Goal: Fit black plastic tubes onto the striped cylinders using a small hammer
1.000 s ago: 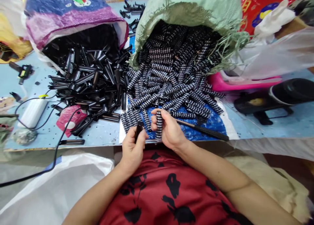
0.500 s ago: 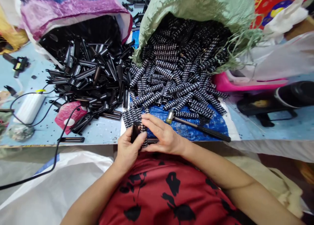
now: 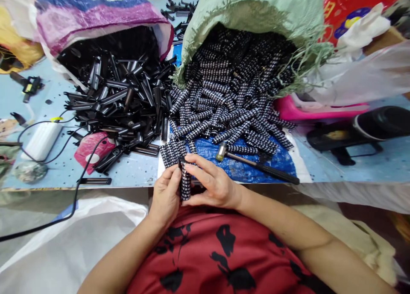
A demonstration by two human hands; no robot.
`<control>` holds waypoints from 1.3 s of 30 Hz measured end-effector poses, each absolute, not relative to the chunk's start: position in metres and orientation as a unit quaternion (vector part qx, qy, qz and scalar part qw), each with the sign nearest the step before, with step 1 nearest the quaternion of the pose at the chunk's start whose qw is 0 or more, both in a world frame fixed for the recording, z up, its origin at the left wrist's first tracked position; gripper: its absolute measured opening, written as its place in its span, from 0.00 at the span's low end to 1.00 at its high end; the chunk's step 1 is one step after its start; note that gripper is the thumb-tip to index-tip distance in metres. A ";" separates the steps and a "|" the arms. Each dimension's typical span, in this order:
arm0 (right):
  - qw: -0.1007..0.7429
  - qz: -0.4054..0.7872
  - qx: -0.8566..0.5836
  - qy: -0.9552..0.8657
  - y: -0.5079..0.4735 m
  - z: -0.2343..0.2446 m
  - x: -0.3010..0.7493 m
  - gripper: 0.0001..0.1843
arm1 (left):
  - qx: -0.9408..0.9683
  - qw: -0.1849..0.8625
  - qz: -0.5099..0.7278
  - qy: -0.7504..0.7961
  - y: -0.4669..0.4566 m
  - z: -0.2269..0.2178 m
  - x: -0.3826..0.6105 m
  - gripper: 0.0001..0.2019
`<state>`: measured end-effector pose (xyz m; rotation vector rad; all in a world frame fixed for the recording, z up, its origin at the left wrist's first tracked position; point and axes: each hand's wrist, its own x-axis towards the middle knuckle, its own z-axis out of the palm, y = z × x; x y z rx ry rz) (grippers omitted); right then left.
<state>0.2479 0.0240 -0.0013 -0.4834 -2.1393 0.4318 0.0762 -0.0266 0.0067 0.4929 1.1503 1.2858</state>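
Just past the table edge, in front of my red clothing, a black roller (image 3: 185, 186) with rows of white characters stands upright between my hands. My left hand (image 3: 166, 195) is closed, thumb and fingers pinching a dark plastic casing (image 3: 179, 162) along the roller's left side. Curled round the roller's right side and top, my right hand (image 3: 216, 185) grips it with the fingertips; its far side is hidden. Directly beyond my hands lies a flat patch of similar rollers (image 3: 172, 151) set side by side.
Black plastic casings (image 3: 128, 97) spill from a purple-blue sack (image 3: 105, 14). Patterned rollers (image 3: 221, 101) spill from a green sack (image 3: 256, 5). A small hammer (image 3: 256, 163) lies at the right front. A black cable (image 3: 75, 200) crosses the left side; a black bottle (image 3: 349, 133) lies right.
The casing has turned from showing its dark face to nearly edge-on, and the roller's patterned side now faces me. My right fingers have shifted down slightly. The camera view has moved a little.
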 end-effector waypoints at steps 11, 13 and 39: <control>0.423 0.192 -0.197 -0.864 0.018 -0.009 0.257 0.59 | 0.153 0.694 0.511 0.484 -0.027 0.014 0.071 0.20; 0.416 0.193 -0.191 -0.868 0.018 -0.010 0.257 0.58 | 0.157 0.701 0.500 0.483 -0.027 0.013 0.069 0.20; 0.338 -0.009 -0.463 -0.819 0.003 -0.009 0.335 0.11 | 0.577 0.308 0.225 0.722 0.015 -0.008 -0.053 0.19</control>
